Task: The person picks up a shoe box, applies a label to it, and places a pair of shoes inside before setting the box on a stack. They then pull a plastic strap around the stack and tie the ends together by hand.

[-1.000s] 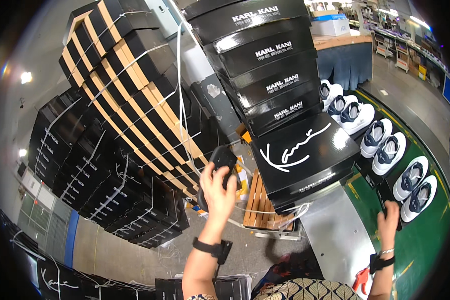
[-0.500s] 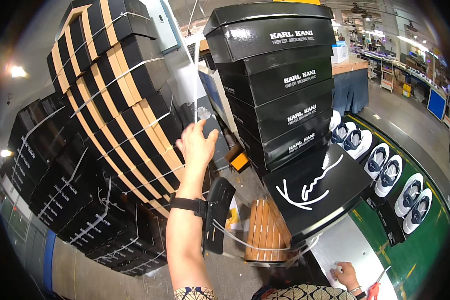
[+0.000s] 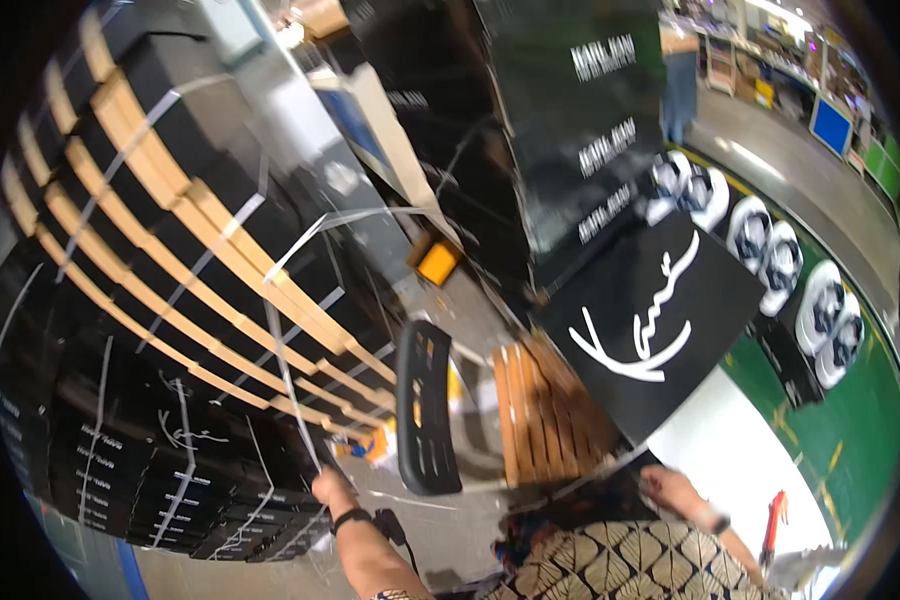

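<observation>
My left hand [image 3: 332,490] is low at the bottom centre, with a dark band on its wrist. It looks closed on a thin white plastic strap [image 3: 292,380] that runs up over the bundled black flat boxes [image 3: 170,440]. My right hand [image 3: 672,487] lies with its fingers spread at the near edge of the white table [image 3: 740,460], just below a large black box lid with a white script mark [image 3: 660,320]. It holds nothing. A tall stack of black shoeboxes [image 3: 570,130] rises behind the lid.
A black slotted chair back [image 3: 428,410] stands between my hands, next to a wooden pallet [image 3: 545,410]. Strapped black boxes layered with wooden slats [image 3: 200,260] fill the left. Pairs of white sneakers [image 3: 770,250] lie on a green mat [image 3: 850,420]. A red tool [image 3: 775,520] sits bottom right.
My left hand has come down from the shoebox stack to the strap by the bundled boxes. My right hand has shifted left to the table's near edge. The view has swung closer.
</observation>
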Demonstrator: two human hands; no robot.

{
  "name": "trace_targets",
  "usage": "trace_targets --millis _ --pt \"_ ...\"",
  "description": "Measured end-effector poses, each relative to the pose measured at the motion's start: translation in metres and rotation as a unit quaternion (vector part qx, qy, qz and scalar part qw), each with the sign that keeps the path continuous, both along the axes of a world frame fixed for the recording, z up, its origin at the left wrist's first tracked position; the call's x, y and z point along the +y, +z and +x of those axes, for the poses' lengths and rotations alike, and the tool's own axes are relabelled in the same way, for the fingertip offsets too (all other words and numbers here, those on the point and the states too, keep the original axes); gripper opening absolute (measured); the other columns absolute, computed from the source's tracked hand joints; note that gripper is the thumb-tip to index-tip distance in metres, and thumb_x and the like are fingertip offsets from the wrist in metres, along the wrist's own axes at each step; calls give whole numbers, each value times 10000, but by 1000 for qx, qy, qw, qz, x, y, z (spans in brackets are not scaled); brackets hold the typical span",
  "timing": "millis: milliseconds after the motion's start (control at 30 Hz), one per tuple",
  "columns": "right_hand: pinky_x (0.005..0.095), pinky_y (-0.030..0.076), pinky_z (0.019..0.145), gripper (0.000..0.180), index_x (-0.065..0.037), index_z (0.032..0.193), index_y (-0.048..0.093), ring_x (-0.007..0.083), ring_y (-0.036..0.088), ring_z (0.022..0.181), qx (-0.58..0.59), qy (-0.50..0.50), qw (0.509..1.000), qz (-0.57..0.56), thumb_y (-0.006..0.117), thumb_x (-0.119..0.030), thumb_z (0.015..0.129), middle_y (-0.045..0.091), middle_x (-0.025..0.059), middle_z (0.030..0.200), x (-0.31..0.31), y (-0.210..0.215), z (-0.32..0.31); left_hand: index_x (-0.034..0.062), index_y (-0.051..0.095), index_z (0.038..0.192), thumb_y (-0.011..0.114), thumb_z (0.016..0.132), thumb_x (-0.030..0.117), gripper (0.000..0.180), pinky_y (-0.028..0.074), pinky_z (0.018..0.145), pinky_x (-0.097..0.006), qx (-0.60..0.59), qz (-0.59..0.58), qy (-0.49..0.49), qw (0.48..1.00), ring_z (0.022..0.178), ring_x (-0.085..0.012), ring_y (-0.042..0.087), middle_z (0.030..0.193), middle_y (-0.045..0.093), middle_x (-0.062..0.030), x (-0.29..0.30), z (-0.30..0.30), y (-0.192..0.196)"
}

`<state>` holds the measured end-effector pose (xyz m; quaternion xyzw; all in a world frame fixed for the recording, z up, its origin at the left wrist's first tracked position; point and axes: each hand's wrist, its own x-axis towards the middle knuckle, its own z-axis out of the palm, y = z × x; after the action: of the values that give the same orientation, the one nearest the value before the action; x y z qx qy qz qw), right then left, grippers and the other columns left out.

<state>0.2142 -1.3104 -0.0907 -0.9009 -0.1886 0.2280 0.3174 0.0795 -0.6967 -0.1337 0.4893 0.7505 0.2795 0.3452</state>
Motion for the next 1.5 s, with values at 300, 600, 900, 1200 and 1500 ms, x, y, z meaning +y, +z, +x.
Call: trace_targets --millis 300,600,900,1200,1500 --pt "340 464 639 266 -63 964 568 280 586 700 36 103 994 -30 579 -263 789 608 114 762 39 7 26 77 478 1036 517 792 315 343 375 669 -461 -33 -289 177 940 852 -277 489 1029 493 -139 -157 -258 -90" --pt "223 403 554 153 2 828 598 80 490 613 337 -94 937 -11 570 -130 754 566 20 708 42 -4 34 31 496 1194 572 770 339 530 397 820 -485 17 -304 51 951 1033 -341 530 1185 517 -190 -244 -270 -68" --pt "215 424 597 247 18 978 549 93 516 659 391 -189 891 129 577 -132 784 556 18 769 -16 -5 19 -13 606 989 564 776 179 290 443 842 -386 139 -38 -475 868 932 -358 577 981 605 -225 -315 -86 -39" --pt "201 429 647 217 -16 994 551 84 526 723 364 -211 897 136 583 -133 813 576 10 842 -60 20 -3 65 467 1205 574 770 310 511 361 928 -429 83 50 -694 713 1071 -362 492 1153 519 -214 -440 102 -46" --pt "307 466 762 295 -16 1028 566 256 599 829 131 -34 990 -34 605 -159 774 612 148 921 -51 50 -16 82 538 1135 579 768 279 418 420 840 -376 -15 -205 -705 679 958 -288 566 966 610 -159 -472 101 -53"
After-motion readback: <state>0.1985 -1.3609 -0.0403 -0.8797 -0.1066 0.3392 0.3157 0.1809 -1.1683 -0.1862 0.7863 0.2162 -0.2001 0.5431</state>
